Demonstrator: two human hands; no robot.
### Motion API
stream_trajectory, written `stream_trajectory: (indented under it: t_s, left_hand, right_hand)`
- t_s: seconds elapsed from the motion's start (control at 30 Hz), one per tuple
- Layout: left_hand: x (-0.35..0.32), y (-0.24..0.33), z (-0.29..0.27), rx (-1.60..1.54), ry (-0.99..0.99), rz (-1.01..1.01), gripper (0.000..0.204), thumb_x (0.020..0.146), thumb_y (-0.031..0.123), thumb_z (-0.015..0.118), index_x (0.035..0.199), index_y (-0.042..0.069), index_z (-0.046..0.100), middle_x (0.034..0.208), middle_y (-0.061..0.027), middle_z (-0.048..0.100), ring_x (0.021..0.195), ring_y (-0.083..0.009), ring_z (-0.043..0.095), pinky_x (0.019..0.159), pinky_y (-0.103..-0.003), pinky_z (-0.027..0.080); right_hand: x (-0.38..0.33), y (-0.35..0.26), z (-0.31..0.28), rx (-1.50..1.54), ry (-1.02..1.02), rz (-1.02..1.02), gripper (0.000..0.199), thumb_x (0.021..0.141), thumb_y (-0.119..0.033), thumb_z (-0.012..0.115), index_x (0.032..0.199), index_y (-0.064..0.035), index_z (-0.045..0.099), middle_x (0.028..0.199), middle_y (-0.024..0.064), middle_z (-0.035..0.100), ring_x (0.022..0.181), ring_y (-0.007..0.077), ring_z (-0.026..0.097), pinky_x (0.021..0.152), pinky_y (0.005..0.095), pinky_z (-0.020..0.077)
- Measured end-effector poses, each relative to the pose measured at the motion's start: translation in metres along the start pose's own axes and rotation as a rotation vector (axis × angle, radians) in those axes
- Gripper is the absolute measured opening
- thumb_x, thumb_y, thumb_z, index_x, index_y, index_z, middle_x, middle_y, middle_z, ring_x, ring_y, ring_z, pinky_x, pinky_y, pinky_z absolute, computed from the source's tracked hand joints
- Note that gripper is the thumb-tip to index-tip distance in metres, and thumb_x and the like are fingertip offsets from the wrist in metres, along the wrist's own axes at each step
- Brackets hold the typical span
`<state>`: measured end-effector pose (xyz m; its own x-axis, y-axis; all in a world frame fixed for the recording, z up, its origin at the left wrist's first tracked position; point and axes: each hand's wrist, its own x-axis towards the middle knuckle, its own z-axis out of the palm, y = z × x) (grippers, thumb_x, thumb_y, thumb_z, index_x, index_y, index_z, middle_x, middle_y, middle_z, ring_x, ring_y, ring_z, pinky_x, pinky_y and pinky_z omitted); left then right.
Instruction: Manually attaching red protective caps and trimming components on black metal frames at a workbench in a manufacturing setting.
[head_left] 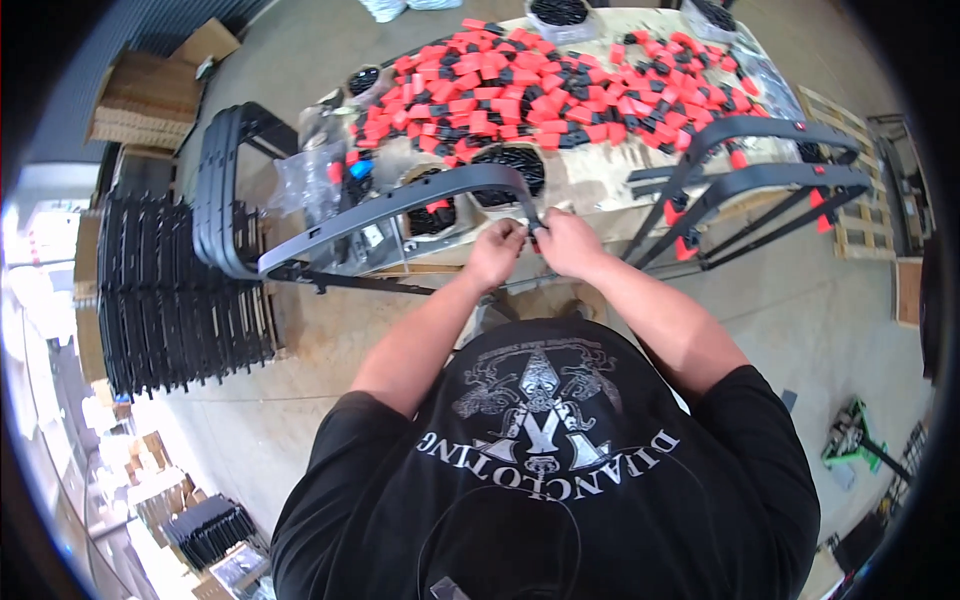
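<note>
A black curved metal frame [400, 205] arches in front of me, its right end bending down to my hands at the table's near edge. My right hand [568, 244] is closed round that end, thumb along the bar. Close beside it, my left hand [497, 252] has its fingers pinched together against the same end; whatever is between them is too small to make out. A bit of red shows between the two hands, partly hidden by the fingers. Beyond the hands stands a container of black parts [510, 172].
A large heap of red-and-black pieces [520, 85] covers the table. More frames lean at the left [215, 190]; others with red pieces on their ends [760, 185] stand at the right. Stacked black parts [185, 295] are at far left, a wooden pallet [862, 215] at far right.
</note>
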<state>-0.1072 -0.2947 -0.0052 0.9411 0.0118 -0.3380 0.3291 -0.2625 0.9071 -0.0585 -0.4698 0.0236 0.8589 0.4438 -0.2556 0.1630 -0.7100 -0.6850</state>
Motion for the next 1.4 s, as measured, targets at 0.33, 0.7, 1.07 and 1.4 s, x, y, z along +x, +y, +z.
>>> stream_trajectory:
  t_s: [0.33,0.7,1.07,1.4]
  left_hand:
    - [-0.072,0.042,-0.035,0.507,-0.232,0.607,0.029,0.09,0.025,0.069,0.111,0.005,0.07,0.107,-0.0155,0.068,0.103,-0.0327,0.064,0.093,-0.043,0.05]
    - [-0.115,-0.03,-0.193,0.767,-0.305,0.746,0.021,0.089,0.02,0.065,0.105,0.006,0.071,0.105,-0.0107,0.07,0.102,-0.0323,0.064,0.093,-0.042,0.051]
    - [-0.158,-0.077,-0.327,0.26,-0.205,0.453,0.021,0.086,0.016,0.072,0.101,0.002,0.07,0.091,-0.0153,0.069,0.08,-0.0319,0.068,0.077,-0.04,0.055]
    - [-0.151,-0.086,-0.361,0.513,-0.154,0.228,0.024,0.082,0.017,0.074,0.098,0.0,0.071,0.089,-0.0197,0.073,0.083,-0.0369,0.071,0.076,-0.042,0.056]
  right_hand:
    - [-0.042,0.004,0.054,1.595,-0.397,0.507,0.039,0.1,-0.045,0.056,0.098,-0.0067,0.065,0.087,0.0072,0.065,0.082,0.0248,0.064,0.071,0.0406,0.0519]
    - [-0.016,-0.151,0.163,1.682,-0.376,0.56,0.052,0.102,-0.043,0.05,0.12,0.0058,0.054,0.111,0.0175,0.064,0.101,0.0322,0.064,0.101,0.0541,0.0471]
    - [0.018,-0.243,0.263,1.366,-0.261,0.558,0.032,0.106,-0.031,0.045,0.105,-0.005,0.063,0.093,0.0093,0.064,0.081,0.0231,0.063,0.072,0.0402,0.0521]
    - [0.032,-0.302,0.282,1.395,-0.399,0.438,0.047,0.106,-0.051,0.041,0.117,-0.0102,0.061,0.106,0.0052,0.066,0.088,0.0212,0.066,0.08,0.044,0.0543]
